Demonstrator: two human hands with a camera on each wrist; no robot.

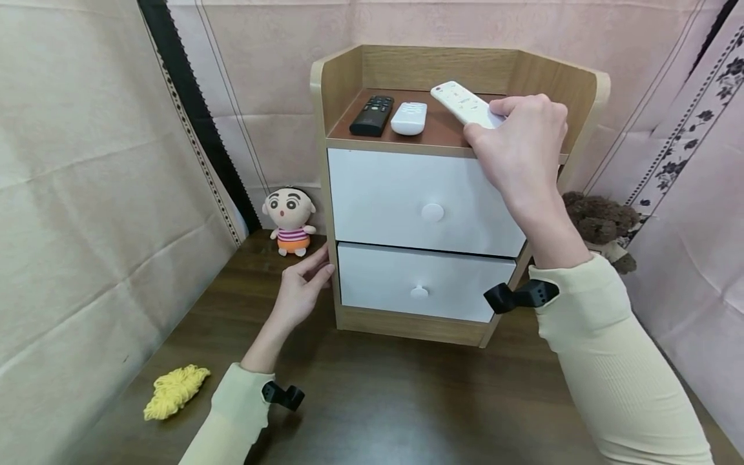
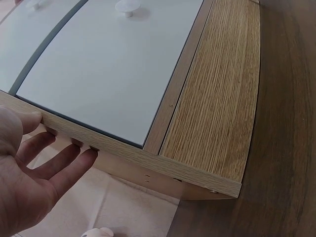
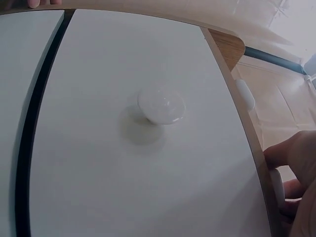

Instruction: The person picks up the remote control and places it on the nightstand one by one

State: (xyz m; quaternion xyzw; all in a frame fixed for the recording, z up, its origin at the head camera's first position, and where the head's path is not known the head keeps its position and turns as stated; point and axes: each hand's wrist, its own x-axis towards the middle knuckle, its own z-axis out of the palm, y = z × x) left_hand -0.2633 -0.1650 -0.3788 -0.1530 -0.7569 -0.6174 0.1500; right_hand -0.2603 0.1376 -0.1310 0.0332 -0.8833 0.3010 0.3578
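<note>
My right hand (image 1: 526, 148) grips the near end of a long white remote control (image 1: 462, 102), thumb on one side and fingers on the other. Its far end tilts up over the brown top shelf of a small wooden cabinet (image 1: 436, 68). A black remote control (image 1: 372, 116) and a smaller white remote (image 1: 409, 119) lie side by side on that shelf. At the cabinet's left side, my left hand (image 1: 302, 287) touches the side panel with fairly straight fingers. Its thumb (image 2: 30, 121) rests along the front edge. In the right wrist view, my right hand (image 3: 298, 173) is partly cut off.
Two white drawers, upper (image 1: 383, 194) and lower (image 1: 378, 271), have round knobs and are closed. A plush doll (image 1: 290, 223) sits left of the cabinet, a brown fluffy toy (image 1: 601, 223) to its right. Yellow yarn (image 1: 175, 391) lies on the dark table (image 1: 395, 400). Cloth curtains surround the table.
</note>
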